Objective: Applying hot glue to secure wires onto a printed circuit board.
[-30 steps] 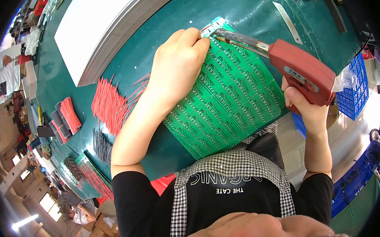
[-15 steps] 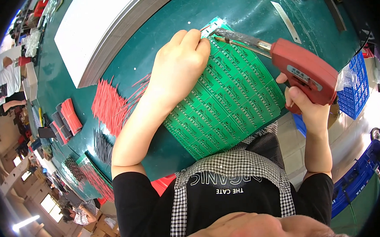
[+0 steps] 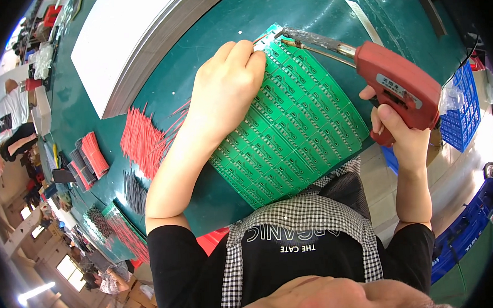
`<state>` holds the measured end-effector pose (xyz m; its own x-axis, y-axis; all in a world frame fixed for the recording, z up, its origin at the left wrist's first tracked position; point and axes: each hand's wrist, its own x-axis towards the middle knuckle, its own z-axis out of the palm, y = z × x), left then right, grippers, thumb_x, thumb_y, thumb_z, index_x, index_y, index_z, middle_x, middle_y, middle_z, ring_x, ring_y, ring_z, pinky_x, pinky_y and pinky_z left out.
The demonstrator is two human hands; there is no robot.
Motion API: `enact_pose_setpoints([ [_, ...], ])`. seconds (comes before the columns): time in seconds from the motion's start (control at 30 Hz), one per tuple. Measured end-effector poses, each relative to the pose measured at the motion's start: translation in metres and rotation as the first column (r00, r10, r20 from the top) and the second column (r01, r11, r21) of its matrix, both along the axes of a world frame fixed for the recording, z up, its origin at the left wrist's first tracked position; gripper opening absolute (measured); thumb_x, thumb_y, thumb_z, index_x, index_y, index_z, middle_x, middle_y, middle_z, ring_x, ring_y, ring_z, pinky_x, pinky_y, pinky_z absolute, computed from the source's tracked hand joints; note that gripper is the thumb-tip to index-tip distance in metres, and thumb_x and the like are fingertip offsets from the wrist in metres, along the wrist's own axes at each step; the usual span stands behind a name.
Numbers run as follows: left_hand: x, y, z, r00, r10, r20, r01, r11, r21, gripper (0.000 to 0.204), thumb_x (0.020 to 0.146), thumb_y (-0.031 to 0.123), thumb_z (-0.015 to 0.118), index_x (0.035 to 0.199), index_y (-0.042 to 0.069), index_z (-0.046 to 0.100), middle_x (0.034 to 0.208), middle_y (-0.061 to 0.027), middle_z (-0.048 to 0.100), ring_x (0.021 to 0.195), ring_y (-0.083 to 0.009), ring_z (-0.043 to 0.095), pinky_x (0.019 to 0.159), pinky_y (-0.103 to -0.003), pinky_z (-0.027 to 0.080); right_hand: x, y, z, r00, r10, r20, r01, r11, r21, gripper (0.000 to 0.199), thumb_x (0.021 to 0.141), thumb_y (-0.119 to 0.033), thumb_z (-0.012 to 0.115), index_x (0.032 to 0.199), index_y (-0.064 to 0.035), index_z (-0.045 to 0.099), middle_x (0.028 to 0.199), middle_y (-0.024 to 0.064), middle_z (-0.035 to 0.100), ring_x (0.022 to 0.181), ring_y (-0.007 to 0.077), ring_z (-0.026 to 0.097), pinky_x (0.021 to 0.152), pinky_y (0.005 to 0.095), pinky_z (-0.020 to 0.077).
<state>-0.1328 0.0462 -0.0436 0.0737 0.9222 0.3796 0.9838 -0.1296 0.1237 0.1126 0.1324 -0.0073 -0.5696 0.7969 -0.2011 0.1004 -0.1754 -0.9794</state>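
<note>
A green circuit board panel (image 3: pixel 295 134) lies on the dark green table (image 3: pixel 208 55) in front of me. My left hand (image 3: pixel 226 93) rests on the panel's far left part, fingertips pinching a thin wire at its far corner. My right hand (image 3: pixel 404 132) grips a red pistol-shaped soldering gun (image 3: pixel 396 85); its metal barrel reaches left, and the tip sits at the same far corner, right beside my left fingertips.
A pile of short red wires (image 3: pixel 140 140) and a smaller dark bundle (image 3: pixel 134 190) lie left of my forearm. A large white slab (image 3: pixel 135 43) fills the far left. Blue crates (image 3: pixel 464 109) stand at the right. More boards and wires (image 3: pixel 116 228) run along the bench toward other people.
The soldering gun and my right hand have shifted slightly right and away, while the tip stays at the panel's far corner. My left hand has stayed in place.
</note>
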Motion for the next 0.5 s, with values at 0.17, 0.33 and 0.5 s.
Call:
enact_pose_setpoints([
  [0.17, -0.001, 0.007, 0.004, 0.959, 0.06, 0.276, -0.061, 0.998, -0.004, 0.005, 0.073, 0.007, 0.058, 0.076, 0.003, 0.058, 0.074, -0.0074, 0.053, 0.069, -0.0245, 0.056, 0.06, -0.034, 0.047, 0.0, 0.001, 0.0, 1.0, -0.005, 0.014, 0.005, 1.0, -0.002, 0.033, 0.079, -0.009, 0.064, 0.109, -0.0011, 0.055, 0.092, 0.0059, 0.063, 0.058, 0.0053, 0.051, 0.049, 0.0184, 0.0408],
  [0.33, 0.003, 0.021, 0.012, 0.879, 0.23, 0.418, -0.163, 0.968, -0.19, 0.01, 0.076, 0.011, 0.058, 0.075, 0.001, 0.062, 0.072, -0.0108, 0.057, 0.069, -0.0291, 0.057, 0.062, -0.038, 0.046, 0.0, 0.0, -0.002, 1.0, -0.019, 0.008, 0.019, 1.0, 0.006, 0.032, 0.079, -0.008, 0.063, 0.109, -0.0011, 0.055, 0.091, 0.0058, 0.063, 0.058, 0.0054, 0.05, 0.05, 0.0183, 0.0408],
  [0.5, 0.004, 0.024, 0.006, 0.889, 0.227, 0.397, -0.174, 0.971, -0.166, 0.008, 0.074, 0.007, 0.06, 0.077, 0.0, 0.061, 0.068, -0.0092, 0.057, 0.063, -0.0212, 0.057, 0.06, -0.03, 0.045, 0.0, 0.0, -0.001, 1.0, -0.012, 0.003, 0.012, 1.0, 0.008, 0.029, 0.079, -0.007, 0.063, 0.106, -0.0011, 0.056, 0.086, 0.0047, 0.062, 0.058, 0.0058, 0.05, 0.05, 0.0188, 0.0406],
])
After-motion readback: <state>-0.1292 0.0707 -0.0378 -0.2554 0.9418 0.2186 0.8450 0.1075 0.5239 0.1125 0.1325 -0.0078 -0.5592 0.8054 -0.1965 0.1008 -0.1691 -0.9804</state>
